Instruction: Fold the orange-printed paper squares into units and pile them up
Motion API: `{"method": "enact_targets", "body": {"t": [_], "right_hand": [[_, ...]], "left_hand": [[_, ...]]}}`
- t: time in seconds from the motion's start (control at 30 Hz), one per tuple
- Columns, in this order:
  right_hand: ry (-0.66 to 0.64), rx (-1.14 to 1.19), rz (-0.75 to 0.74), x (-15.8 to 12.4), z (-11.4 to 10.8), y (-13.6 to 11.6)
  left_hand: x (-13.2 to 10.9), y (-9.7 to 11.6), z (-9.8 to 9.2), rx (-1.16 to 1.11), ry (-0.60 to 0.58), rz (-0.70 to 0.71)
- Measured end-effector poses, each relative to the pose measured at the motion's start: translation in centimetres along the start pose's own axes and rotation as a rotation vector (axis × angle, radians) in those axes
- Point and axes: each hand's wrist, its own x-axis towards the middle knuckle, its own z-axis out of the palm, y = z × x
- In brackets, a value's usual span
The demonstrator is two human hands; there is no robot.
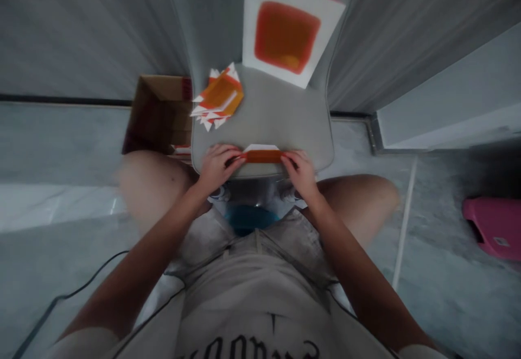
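Observation:
A folded sheet of orange and white paper (264, 156) lies near the front edge of the grey chair seat (280, 115). My left hand (220, 165) pinches its left end between thumb and fingers. At the opposite end, my right hand (300, 170) has its fingers closed on the paper too. Beyond my left hand sits a loose pile of folded orange and white paper pieces (222, 97) with pointed corners. Against the chair's backrest leans a stack of flat white sheets (291, 31), the top one printed with an orange-red square.
An open cardboard box (157, 115) stands on the floor left of the chair. A pink plastic stool (494, 226) is at the far right. Grey curtain (81, 33) hangs behind, and a black cable (89, 280) runs along the floor at lower left.

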Motion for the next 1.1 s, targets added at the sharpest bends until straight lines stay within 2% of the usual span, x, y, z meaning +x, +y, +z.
{"method": "enact_targets", "body": {"t": [0.07,0.17,0.4,0.73,0.87,0.93,1.1], "right_hand": [[0.006,0.032,0.006,0.2,0.2,-0.1],[-0.084,0.041,-0.040,0.1,-0.2,-0.2],[-0.254,-0.092,-0.275,-1.1,-0.6,-0.6],[-0.319,-0.086,-0.269,-1.7,-0.9,-0.6],[-0.347,-0.024,-0.238,-1.6,-1.3,-0.7],[-0.307,-0.004,-0.210,-1.5,-1.3,-0.6],[-0.058,0.122,-0.033,-0.8,0.2,-0.5]], "left_hand": [[-0.2,0.1,0.3,-0.004,0.011,0.015],[-0.9,0.1,0.3,-0.038,0.031,0.070],[-2.7,0.2,-0.1,0.006,-0.020,0.152],[-3.4,-0.4,-0.5,-0.109,-0.058,0.152],[-3.1,-0.4,-0.5,-0.155,-0.014,0.125],[-2.9,-0.2,-0.5,-0.160,0.013,0.107],[-2.1,0.9,0.4,-0.104,0.106,0.003]]}}
